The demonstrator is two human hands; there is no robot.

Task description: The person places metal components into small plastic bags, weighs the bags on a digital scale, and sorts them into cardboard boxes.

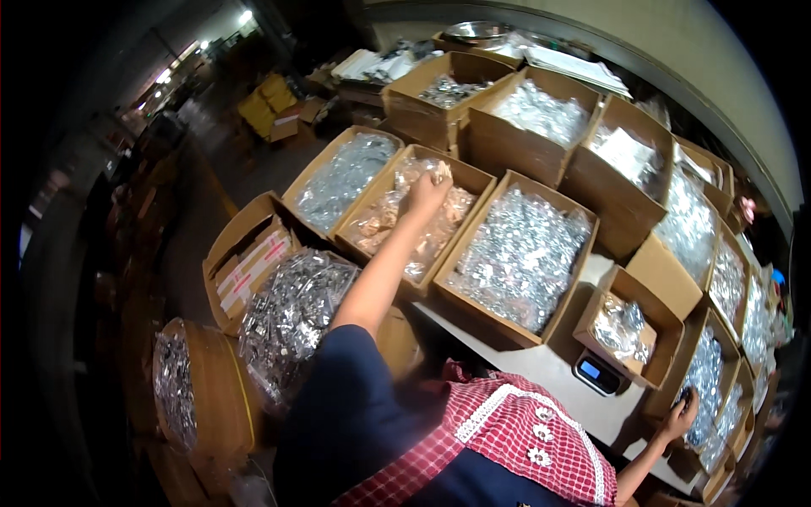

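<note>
My left hand (427, 196) reaches over a cardboard box of clear bags with copper-coloured pieces (380, 221). Its fingers pinch a small tan packet (443, 171). On the far right my right hand (678, 416) is at the near edge of a box of bagged bluish-silver pieces (705, 376). The fingers there are closed, with something small and dark at their tips that I cannot make out. Between my hands stands a wide box of small bags of shiny silver pieces (519, 253). A small box with a few bags (623, 325) rests on a digital scale (596, 373).
Deep cardboard boxes of bagged parts (541, 114) line the back of the white table (570, 338). At my left are a large bag of metal parts (291, 313) and a taped carton (220, 389). A metal bowl (477, 32) sits at the back.
</note>
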